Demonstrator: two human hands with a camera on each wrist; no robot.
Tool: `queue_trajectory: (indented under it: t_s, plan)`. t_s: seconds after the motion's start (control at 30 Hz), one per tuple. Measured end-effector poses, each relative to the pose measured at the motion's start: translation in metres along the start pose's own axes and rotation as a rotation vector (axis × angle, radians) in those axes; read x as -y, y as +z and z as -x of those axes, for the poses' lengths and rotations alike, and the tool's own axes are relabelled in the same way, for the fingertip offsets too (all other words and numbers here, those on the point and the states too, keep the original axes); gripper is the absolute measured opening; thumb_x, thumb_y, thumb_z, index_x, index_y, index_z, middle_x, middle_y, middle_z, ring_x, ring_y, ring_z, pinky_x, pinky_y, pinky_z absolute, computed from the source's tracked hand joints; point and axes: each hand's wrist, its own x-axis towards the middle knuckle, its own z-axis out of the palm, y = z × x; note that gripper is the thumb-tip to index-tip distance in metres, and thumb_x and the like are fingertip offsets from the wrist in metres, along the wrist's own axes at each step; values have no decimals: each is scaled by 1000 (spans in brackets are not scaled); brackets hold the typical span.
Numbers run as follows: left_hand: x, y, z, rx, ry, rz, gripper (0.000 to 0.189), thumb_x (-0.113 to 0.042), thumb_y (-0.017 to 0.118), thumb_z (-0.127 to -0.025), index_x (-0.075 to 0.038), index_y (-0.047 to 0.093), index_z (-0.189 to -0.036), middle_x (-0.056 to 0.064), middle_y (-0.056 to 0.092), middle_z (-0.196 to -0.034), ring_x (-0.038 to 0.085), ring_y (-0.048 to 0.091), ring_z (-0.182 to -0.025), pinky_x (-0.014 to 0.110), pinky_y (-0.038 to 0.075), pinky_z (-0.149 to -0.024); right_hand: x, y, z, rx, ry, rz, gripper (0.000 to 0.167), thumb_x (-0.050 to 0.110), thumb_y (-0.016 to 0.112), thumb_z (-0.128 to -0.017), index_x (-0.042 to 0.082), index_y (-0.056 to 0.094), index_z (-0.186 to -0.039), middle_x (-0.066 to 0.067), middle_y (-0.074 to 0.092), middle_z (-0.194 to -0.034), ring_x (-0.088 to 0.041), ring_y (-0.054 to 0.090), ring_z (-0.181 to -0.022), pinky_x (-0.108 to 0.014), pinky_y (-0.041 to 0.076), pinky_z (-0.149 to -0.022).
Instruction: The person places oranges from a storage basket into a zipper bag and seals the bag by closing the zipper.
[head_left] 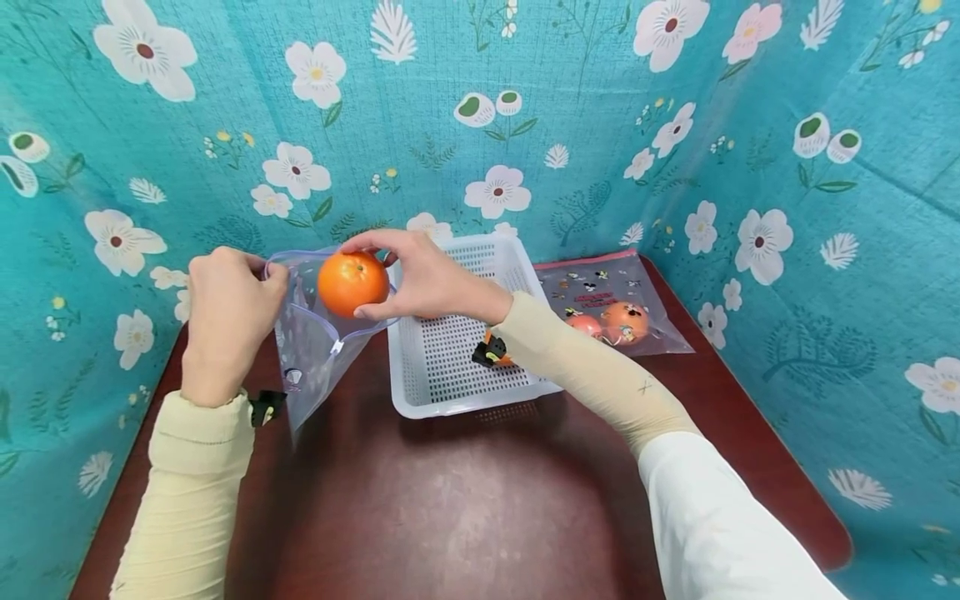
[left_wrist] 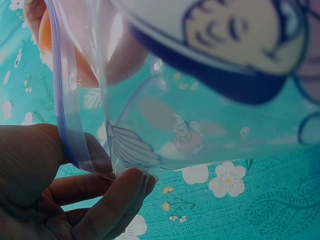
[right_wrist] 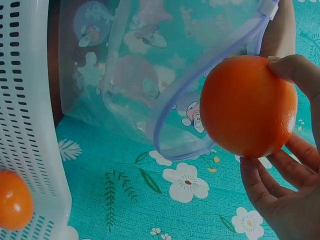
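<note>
Near the far left corner of the desk, the left hand pinches a bag by its rim, apparently to spread the mouth where the right hand grips an orange.

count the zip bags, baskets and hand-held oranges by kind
Purple-edged zip bag: 1
Red-edged zip bag: 1
White plastic basket: 1
Orange held in the right hand: 1
Total: 4
</note>
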Motion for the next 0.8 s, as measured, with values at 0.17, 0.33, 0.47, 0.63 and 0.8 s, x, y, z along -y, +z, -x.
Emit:
queue_trajectory:
  t_s: [0.17,0.33,0.47,0.63,0.8]
  plan:
    - [-1,0,1,2,-3,6,44,-12,57,-94,0,54,-52,7,36,-44,26,37,-37,33,30,-37,-1,2,0,-13,-49,-22,63,26,89,-75,6,65,-130,-2,65,-127,-10,56,-113,-26,51,-89]
    - [-1,1,1,1,-3,6,44,-12,56,-94,-1,55,-52,6,36,-44,26,37,-36,32,29,-37,-2,6,0,-21,-80,-54,61,25,89,-76,6,66,-130,-4,62,-128,-12,54,-117,-25,52,-91]
    - [0,1,1,-2,-9,0,45,-12,55,-94,-1,54,-51,3,33,-42,26,36,-35,33,28,-36,-3,9,-2,6,-66,-77,61,26,88,-77,8,66,-131,-4,59,-129,-14,52,-120,-24,53,-94]
    - [0,-2,0,-9,-16,-3,46,-14,56,-95,0,55,-52,4,33,-42,27,36,-35,33,29,-35,-1,11,-5,56,-32,-65,62,25,88,-78,8,66,-133,-4,62,-132,-13,54,-122,-21,52,-96]
    - [-3,-4,0,-5,-7,2,43,-15,58,-95,2,59,-55,7,37,-44,27,37,-36,32,32,-36,-1,14,-6,79,-52,-43,61,23,88,-77,5,66,-131,-7,66,-131,-15,57,-122,-24,53,-96]
